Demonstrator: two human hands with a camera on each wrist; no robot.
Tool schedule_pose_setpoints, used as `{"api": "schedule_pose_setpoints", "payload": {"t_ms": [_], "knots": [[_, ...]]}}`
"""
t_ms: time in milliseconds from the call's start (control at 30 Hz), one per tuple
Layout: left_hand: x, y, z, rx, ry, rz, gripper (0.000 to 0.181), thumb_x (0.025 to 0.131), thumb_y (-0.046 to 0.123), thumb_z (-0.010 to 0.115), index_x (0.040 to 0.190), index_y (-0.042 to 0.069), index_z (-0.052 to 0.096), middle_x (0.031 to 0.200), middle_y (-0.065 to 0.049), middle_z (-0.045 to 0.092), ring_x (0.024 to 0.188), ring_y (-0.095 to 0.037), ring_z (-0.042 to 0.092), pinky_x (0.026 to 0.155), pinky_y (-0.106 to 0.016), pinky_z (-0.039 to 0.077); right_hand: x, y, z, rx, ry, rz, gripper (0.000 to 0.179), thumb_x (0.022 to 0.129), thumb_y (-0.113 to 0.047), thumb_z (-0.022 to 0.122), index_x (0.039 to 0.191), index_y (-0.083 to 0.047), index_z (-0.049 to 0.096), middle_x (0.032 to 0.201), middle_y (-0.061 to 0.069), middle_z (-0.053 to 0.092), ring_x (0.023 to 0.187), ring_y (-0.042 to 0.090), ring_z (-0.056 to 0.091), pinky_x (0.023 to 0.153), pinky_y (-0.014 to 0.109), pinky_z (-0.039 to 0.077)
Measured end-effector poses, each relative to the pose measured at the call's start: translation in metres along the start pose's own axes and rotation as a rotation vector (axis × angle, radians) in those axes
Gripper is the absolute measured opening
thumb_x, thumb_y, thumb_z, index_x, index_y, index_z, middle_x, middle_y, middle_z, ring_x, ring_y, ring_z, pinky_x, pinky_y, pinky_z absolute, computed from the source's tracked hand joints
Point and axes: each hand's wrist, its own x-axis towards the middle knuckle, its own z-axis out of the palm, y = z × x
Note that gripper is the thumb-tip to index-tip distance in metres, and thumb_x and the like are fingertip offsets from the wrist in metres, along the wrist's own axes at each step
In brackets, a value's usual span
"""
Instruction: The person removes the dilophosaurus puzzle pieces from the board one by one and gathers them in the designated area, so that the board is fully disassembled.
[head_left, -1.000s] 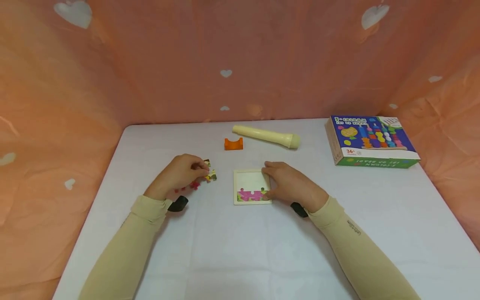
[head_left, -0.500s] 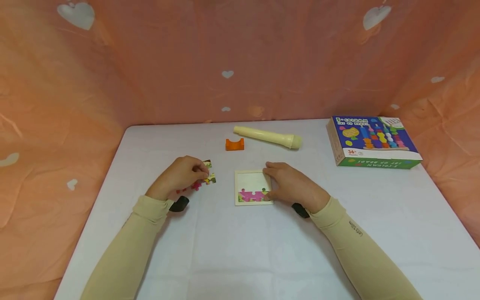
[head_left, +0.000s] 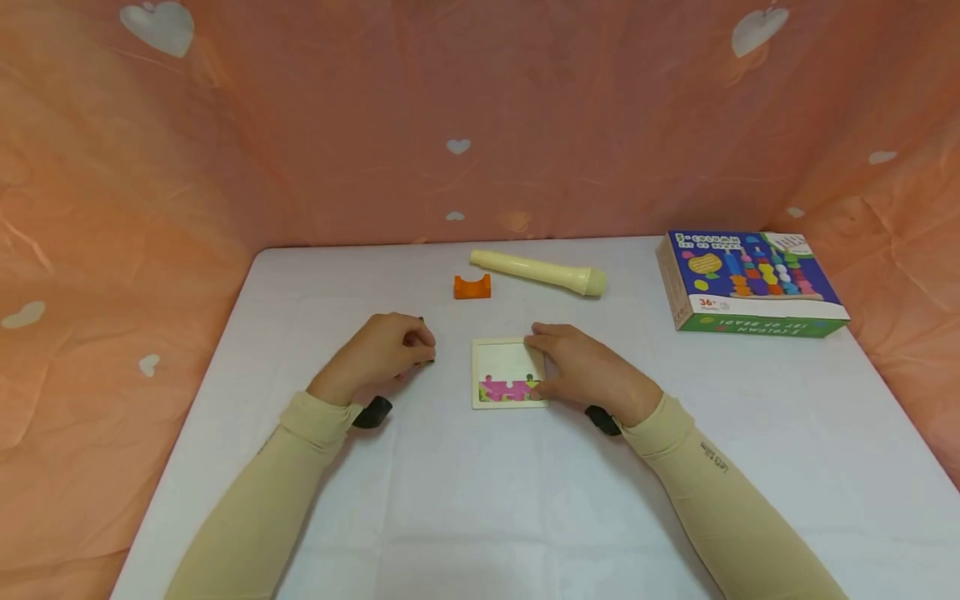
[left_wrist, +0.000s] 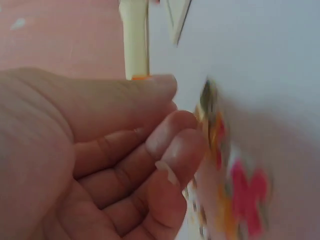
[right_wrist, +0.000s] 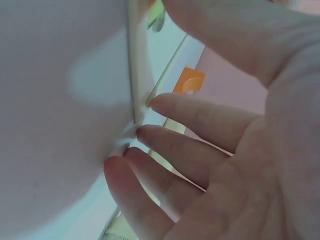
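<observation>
Two forearms in beige sleeves (head_left: 720, 492) reach in from the lower left and lower right of the head view and slant inward toward its middle, a black wrist device (head_left: 372, 412) beneath the left cuff and another under the right.

The left hand (head_left: 381, 352) sits left of centre, low over the table (head_left: 465, 500), back of the hand up. Its fingers are bent, and the thumb comes round near the index finger. In the left wrist view the thumb stretches toward the fingertips, with loose puzzle pieces (left_wrist: 250, 197) just beside them at right of centre and lower right, blurred. Whether the fingers pinch one of these I cannot tell.

The right hand (head_left: 588, 371) lies at the right side of a square tray (head_left: 475, 375) near the middle of the head view. Its fingers are nearly straight and spread, the index finger at the tray's upper right corner and the thumb over its lower right part. In the right wrist view the index fingertip meets the tray's edge, while the other fingers fan out below it. Joined pink pieces (head_left: 510, 390) fill the tray's lower strip.

Behind the tray are an orange block (head_left: 472, 288) and a cream microphone-shaped stick (head_left: 536, 271); a blue box (head_left: 750, 283) lies at right of the frame.
</observation>
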Motion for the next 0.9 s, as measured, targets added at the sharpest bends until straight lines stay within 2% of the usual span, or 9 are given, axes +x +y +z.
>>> {"api": "schedule_pose_setpoints", "payload": {"t_ms": [167,300,433,633,900], "knots": [[0.003,0.017,0.016,-0.001,-0.010,0.072,0.008,0.097,0.018,0.079,0.103,0.013,0.080,0.095,0.000,0.075,0.090,-0.017,0.067,0.086,-0.034,0.056,0.001,-0.002,0.001,0.050,-0.024,-0.018,0.076,0.091,-0.023,0.087,0.155,0.001,0.054,0.170,0.022,0.043,0.159,0.042,0.040,0.129,0.056,0.036],[0.005,0.028,0.030,-0.016,-0.062,0.081,0.006,0.097,0.018,0.079,0.102,0.014,0.079,0.093,0.003,0.074,0.089,-0.015,0.065,0.086,-0.033,0.056,0.003,-0.004,0.006,0.008,0.011,-0.029,0.077,0.093,-0.032,0.087,0.155,0.002,0.055,0.167,0.023,0.047,0.156,0.041,0.044,0.128,0.054,0.038],[0.010,0.042,0.038,0.012,-0.102,0.125,0.008,0.095,0.018,0.080,0.101,0.013,0.079,0.093,0.003,0.074,0.088,-0.014,0.064,0.086,-0.033,0.055,0.004,-0.007,0.011,-0.044,0.060,-0.016,0.079,0.093,-0.040,0.087,0.152,0.004,0.057,0.162,0.025,0.052,0.153,0.041,0.049,0.126,0.054,0.040],[0.016,0.055,0.046,0.055,-0.149,0.117,0.014,0.093,0.023,0.084,0.101,0.013,0.079,0.087,0.004,0.070,0.084,-0.013,0.062,0.082,-0.031,0.054,0.004,-0.010,0.015,-0.089,0.111,0.003,0.080,0.092,-0.044,0.086,0.150,0.004,0.059,0.158,0.022,0.057,0.148,0.040,0.053,0.122,0.053,0.045],[0.019,0.057,0.051,0.107,-0.135,0.108,0.016,0.092,0.026,0.086,0.101,0.014,0.080,0.086,0.005,0.068,0.086,-0.014,0.061,0.083,-0.032,0.054,0.004,-0.009,0.017,-0.130,0.163,-0.024,0.075,0.091,-0.042,0.088,0.145,0.004,0.063,0.152,0.022,0.062,0.141,0.040,0.057,0.118,0.053,0.050]]}}
